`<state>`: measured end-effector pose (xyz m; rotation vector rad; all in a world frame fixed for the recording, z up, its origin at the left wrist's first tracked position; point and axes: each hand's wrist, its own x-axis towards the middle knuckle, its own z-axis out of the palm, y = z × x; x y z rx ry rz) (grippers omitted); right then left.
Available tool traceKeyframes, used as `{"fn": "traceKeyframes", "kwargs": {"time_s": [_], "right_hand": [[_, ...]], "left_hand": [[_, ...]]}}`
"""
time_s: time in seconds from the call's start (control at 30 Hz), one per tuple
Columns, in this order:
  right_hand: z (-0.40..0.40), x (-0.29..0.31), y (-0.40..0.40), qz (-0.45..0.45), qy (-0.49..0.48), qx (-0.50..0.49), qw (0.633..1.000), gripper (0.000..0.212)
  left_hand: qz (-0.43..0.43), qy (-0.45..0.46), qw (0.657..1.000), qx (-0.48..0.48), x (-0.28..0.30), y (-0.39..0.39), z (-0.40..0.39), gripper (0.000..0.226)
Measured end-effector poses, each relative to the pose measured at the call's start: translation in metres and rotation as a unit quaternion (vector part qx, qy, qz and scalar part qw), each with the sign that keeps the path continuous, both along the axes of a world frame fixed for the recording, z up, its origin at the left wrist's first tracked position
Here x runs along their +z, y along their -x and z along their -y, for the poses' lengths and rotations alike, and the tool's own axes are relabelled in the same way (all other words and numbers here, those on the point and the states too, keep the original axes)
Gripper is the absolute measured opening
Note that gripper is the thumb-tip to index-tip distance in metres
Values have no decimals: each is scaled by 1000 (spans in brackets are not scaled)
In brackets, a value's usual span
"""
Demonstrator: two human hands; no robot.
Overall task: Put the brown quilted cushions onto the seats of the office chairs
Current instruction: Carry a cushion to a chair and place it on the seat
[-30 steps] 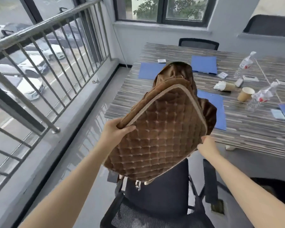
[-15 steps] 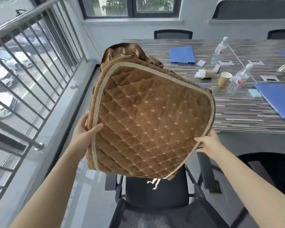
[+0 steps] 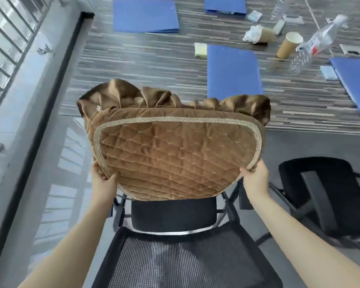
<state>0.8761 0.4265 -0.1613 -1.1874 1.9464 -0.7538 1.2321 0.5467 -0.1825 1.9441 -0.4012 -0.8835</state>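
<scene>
Cushion point(image 3: 175, 159) is hanging in the air, flat side tilted toward the camera, directly above and beyond the chair point(image 3: 181, 252). The seat itself is mostly hidden beneath the cushion, and the mesh backrest is showing nearest the camera. Cushion is not touching the chair as far as can be judged.

Left hand point(image 3: 103, 181) is pinching the cushion's lower left corner, thumb lying over the braided edge, fingers curled behind and out of sight. Right hand point(image 3: 255, 178) is gripping the lower right corner the same way. Both hands are equally near; neither is leading.

Key relation: the cushion's long axis is running left to right, parallel to the backrest, with its ruffled skirt on the far side, toward the table point(image 3: 154, 65). Judgement: the seat is lying below and slightly forward of the fingers, so the coming move is calling for lowering straight down past the backrest.

Materials: cushion is soft brown velvet-like fabric, diamond-quilted, tan braid trim, rounded outline, gathered frill. Chair is black mesh on a dark frame. A second black chair point(image 3: 324, 190) is standing to the right, its seat bare.
</scene>
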Motion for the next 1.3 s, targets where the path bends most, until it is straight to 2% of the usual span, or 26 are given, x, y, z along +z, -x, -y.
{"fn": "traceKeyframes", "kwargs": {"time_s": [0.17,0.3,0.4,0.53,0.73,0.83,0.9,1.0,1.13,1.23,1.3], "right_hand": [[-20,-60,11,-181,-14,100,978,7],[-18,-90,10,-248,-14,202,948,17],[3,-106,-8,-275,-26,224,935,27],[44,-132,-33,-290,-50,248,923,41],[101,-175,-50,-310,-128,231,913,42],[119,-204,-44,-304,-134,230,915,42],[126,-221,-39,-292,-129,233,919,52],[122,-249,-33,-298,-171,241,908,62],[89,-276,-27,-270,-279,252,887,54],[65,-282,-23,-245,-315,224,889,55],[55,-286,-19,-224,-333,200,894,60]], "left_hand": [[12,-125,992,17,-74,35,-32,44],[10,-203,979,-20,-117,62,-44,43],[1,-214,977,4,-138,60,-34,37],[-6,-222,975,13,-165,43,-15,32],[41,-244,969,14,-200,17,8,23],[80,-264,961,-6,-223,7,11,36],[85,-297,951,-14,-236,3,14,45],[74,-345,934,-51,-257,1,17,64],[148,-393,896,-147,-265,10,18,57],[201,-408,870,-189,-261,17,18,53],[183,-401,877,-189,-265,16,17,53]]}}
